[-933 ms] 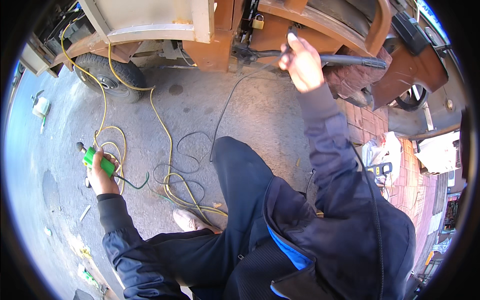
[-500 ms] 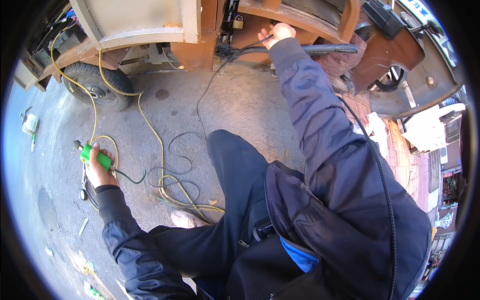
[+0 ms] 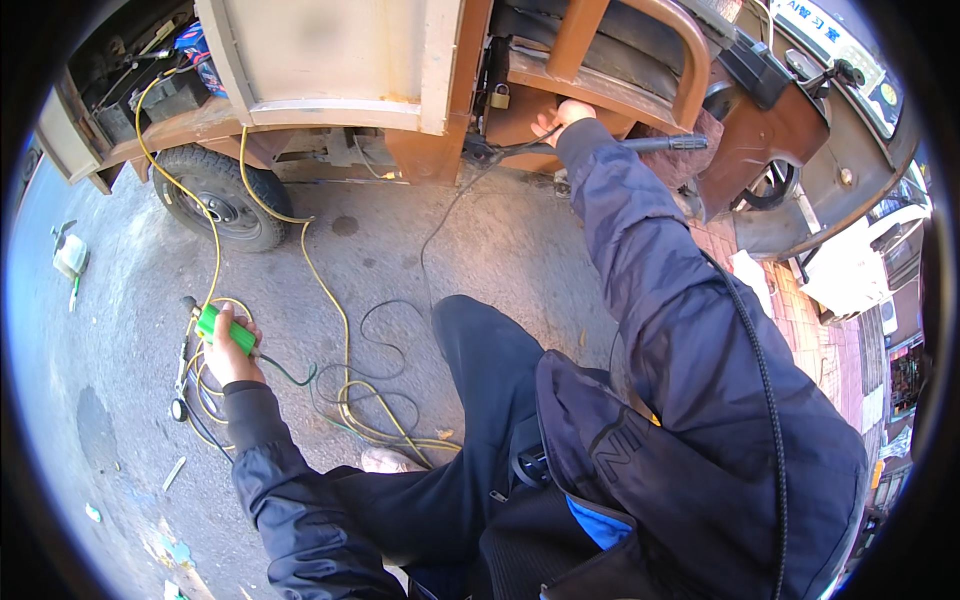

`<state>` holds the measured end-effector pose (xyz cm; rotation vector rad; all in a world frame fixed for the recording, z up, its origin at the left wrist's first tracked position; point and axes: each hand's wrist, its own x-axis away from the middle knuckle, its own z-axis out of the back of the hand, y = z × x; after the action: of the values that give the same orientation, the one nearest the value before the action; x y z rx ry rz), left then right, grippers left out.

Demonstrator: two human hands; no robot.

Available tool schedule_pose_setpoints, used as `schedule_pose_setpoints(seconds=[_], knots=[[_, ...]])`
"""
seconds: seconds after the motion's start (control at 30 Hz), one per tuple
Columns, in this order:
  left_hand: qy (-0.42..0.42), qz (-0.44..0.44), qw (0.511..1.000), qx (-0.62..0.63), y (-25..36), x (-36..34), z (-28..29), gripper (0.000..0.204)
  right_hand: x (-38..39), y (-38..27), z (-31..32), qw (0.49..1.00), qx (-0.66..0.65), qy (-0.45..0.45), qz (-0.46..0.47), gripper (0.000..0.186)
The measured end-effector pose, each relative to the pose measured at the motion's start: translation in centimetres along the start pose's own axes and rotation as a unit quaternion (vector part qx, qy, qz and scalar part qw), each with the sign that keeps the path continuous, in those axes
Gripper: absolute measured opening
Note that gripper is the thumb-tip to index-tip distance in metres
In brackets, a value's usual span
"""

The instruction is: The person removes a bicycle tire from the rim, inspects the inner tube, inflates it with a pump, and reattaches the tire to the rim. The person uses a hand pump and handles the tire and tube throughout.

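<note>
My left hand (image 3: 232,365) is wrapped round a green hand-held electric tool (image 3: 227,331) with a dark rounded tip, held above the ground. A dark cord (image 3: 285,368) trails from its rear end. Far forward, my right hand (image 3: 574,113) reaches to the brown frame under the seat of a cargo vehicle (image 3: 415,150). Its fingers pinch a thin black cable (image 3: 436,232) that runs down to loops on the ground. Where the cable's end goes is hidden by the hand. A dark bar with a grip (image 3: 665,143) passes just below that hand.
A yellow hose (image 3: 330,285) winds from the vehicle bed past the wheel (image 3: 225,205) to the ground. A round gauge (image 3: 180,410) with a hose lies beside my left hand. A padlock (image 3: 499,96) hangs on the frame. A white container (image 3: 70,256) stands far left.
The view has shifted, so the vehicle and ground sit lower and further right in it. Both hands keep their holds on the green tool and the cable.
</note>
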<state>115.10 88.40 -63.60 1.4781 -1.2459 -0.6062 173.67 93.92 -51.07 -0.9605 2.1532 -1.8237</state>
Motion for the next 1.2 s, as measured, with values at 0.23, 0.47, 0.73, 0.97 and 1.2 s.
schedule_pose_setpoints(seconds=[0.23,0.47,0.73,0.97,1.2], knots=[[0.005,-0.007,1.000,0.021,-0.3,-0.8,1.3,0.023,-0.6,-0.4,0.6,0.999,-0.035,0.014,-0.014,0.040],[0.017,-0.007,0.999,0.033,-0.3,-1.7,1.3,0.022,-1.2,-0.5,0.5,0.999,-0.036,0.022,-0.023,0.046],[0.007,0.006,0.999,0.032,-0.8,-2.9,0.6,0.020,-0.3,-0.9,0.5,0.998,-0.050,0.022,-0.024,0.026],[-0.018,0.020,0.999,0.027,-1.9,-4.6,-0.4,0.022,0.1,-1.0,0.4,0.999,-0.039,0.002,-0.019,0.019],[-0.017,0.018,0.999,0.025,-2.2,-5.4,-0.4,0.022,-1.3,-0.4,0.6,0.997,-0.079,-0.001,-0.022,0.039]])
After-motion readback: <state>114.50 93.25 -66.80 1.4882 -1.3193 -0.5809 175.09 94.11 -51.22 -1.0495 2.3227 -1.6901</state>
